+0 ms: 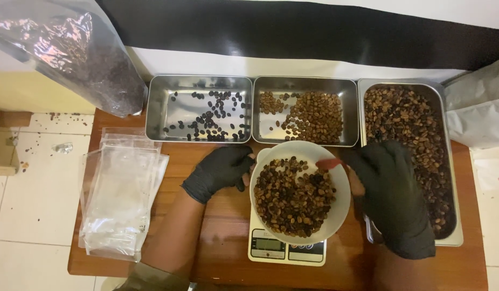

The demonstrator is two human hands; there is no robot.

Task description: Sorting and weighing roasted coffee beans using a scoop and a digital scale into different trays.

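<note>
A white bowl (335, 215) full of mixed brown and dark coffee beans (292, 196) stands on a small white digital scale (284, 249). My left hand (221, 170), in a black glove, rests against the bowl's left rim. In its black glove, my right hand (389, 188) holds a small red tool (329, 163) over the bowl's upper right edge; its tip touches the beans.
Three steel trays line the back of the wooden table (217, 248): dark beans (168, 105), light brown beans (271, 129), mixed beans (449, 178). A stack of clear plastic pouches (120, 199) lies left. A big bag of beans (71, 54) leans at back left.
</note>
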